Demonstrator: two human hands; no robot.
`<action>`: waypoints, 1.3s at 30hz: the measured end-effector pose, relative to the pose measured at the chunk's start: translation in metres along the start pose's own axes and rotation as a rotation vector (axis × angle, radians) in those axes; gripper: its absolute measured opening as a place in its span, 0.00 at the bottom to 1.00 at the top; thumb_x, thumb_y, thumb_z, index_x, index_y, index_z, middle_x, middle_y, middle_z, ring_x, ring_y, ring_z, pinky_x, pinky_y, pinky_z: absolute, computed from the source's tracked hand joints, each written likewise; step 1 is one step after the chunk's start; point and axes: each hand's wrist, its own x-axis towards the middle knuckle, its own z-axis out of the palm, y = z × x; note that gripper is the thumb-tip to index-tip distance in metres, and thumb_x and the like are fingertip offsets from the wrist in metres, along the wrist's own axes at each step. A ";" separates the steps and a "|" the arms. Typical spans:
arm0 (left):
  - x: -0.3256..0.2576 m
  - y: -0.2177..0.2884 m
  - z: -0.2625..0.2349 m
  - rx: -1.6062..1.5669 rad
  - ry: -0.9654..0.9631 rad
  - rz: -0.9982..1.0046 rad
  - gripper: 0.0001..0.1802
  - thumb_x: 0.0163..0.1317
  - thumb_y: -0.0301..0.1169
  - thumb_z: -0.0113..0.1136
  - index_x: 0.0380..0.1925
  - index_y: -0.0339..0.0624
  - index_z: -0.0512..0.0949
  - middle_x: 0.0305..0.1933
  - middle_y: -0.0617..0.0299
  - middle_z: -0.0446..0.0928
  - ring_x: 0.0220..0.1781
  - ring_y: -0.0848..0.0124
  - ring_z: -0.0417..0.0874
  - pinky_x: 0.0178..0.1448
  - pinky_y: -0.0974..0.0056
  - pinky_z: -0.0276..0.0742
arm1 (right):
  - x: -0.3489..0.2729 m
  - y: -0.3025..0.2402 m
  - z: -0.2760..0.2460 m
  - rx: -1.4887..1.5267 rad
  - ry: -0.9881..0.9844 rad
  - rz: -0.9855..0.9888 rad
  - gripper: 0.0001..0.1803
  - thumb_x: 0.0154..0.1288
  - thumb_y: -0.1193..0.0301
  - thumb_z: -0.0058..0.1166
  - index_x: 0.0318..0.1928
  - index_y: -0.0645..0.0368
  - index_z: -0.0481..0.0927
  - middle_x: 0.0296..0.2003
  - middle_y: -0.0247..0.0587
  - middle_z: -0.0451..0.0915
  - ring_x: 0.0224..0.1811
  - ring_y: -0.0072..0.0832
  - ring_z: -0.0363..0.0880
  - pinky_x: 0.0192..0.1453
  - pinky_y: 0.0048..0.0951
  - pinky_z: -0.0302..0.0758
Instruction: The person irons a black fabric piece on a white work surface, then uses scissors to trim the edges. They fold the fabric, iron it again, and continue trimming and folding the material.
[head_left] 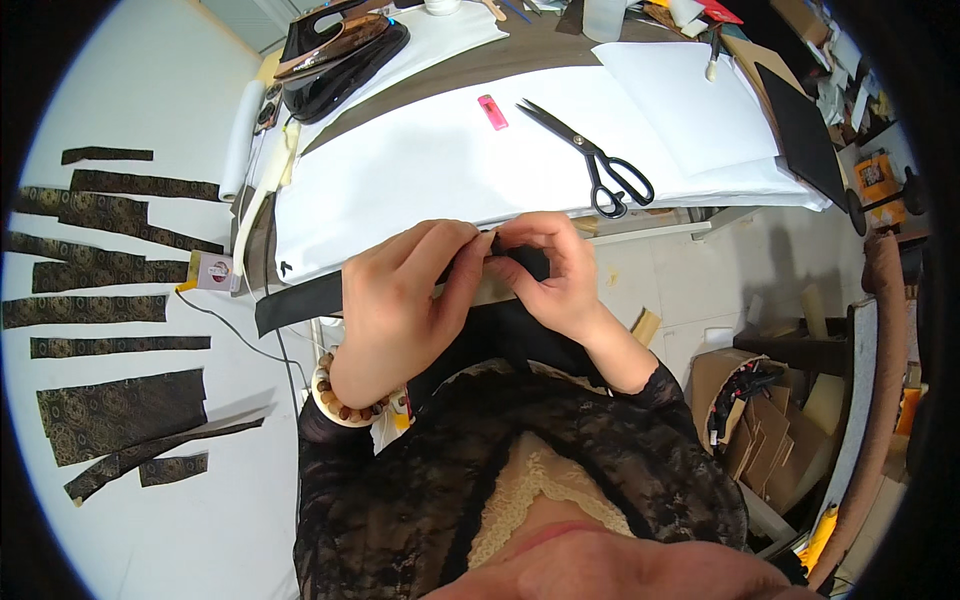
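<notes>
My left hand [402, 290] and my right hand [552, 272] meet at the near edge of the white-covered table. Thumbs and fingertips of both are pinched together on a long black fabric strip [298, 304]. One end of it sticks out to the left of my left hand; a darker part shows inside the curl of my right hand. The exact spot between the fingertips is too small to make out. Beyond my hands, black-handled scissors [590, 150] lie partly spread on the white sheet, with a small pink piece [492, 112] to their left.
A black iron [345, 60] stands on the table's far left. Patterned dark fabric strips [100, 310] lie on the white surface at left. White paper [690, 105] covers the table's right part. A cardboard box [725, 370] with scraps stands on the floor at right.
</notes>
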 end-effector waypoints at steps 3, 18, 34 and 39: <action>-0.001 0.006 0.000 -0.041 -0.005 -0.162 0.04 0.60 0.25 0.67 0.31 0.37 0.80 0.23 0.58 0.80 0.19 0.63 0.80 0.23 0.64 0.71 | -0.003 0.003 -0.001 -0.052 0.034 -0.045 0.18 0.56 0.82 0.69 0.46 0.64 0.78 0.41 0.44 0.86 0.42 0.30 0.88 0.48 0.28 0.83; -0.019 0.003 0.009 -0.149 0.125 -0.171 0.06 0.59 0.27 0.68 0.28 0.42 0.79 0.16 0.60 0.74 0.14 0.63 0.74 0.20 0.63 0.65 | -0.009 -0.021 -0.004 -0.118 0.135 -0.238 0.11 0.53 0.85 0.69 0.38 0.68 0.84 0.38 0.51 0.86 0.40 0.36 0.88 0.43 0.29 0.83; -0.019 -0.001 0.009 -0.178 0.124 -0.182 0.06 0.59 0.27 0.68 0.28 0.43 0.78 0.16 0.61 0.74 0.16 0.62 0.76 0.20 0.62 0.67 | -0.008 -0.042 0.000 -0.589 0.067 -0.429 0.13 0.51 0.84 0.68 0.40 0.68 0.85 0.38 0.50 0.86 0.34 0.36 0.87 0.35 0.26 0.83; -0.019 0.003 0.001 -0.199 0.039 -0.262 0.04 0.60 0.23 0.67 0.28 0.38 0.81 0.22 0.59 0.80 0.21 0.72 0.81 0.28 0.70 0.72 | 0.000 -0.048 -0.008 -0.736 -0.058 -0.574 0.13 0.49 0.83 0.67 0.38 0.69 0.84 0.37 0.50 0.85 0.33 0.34 0.86 0.33 0.26 0.83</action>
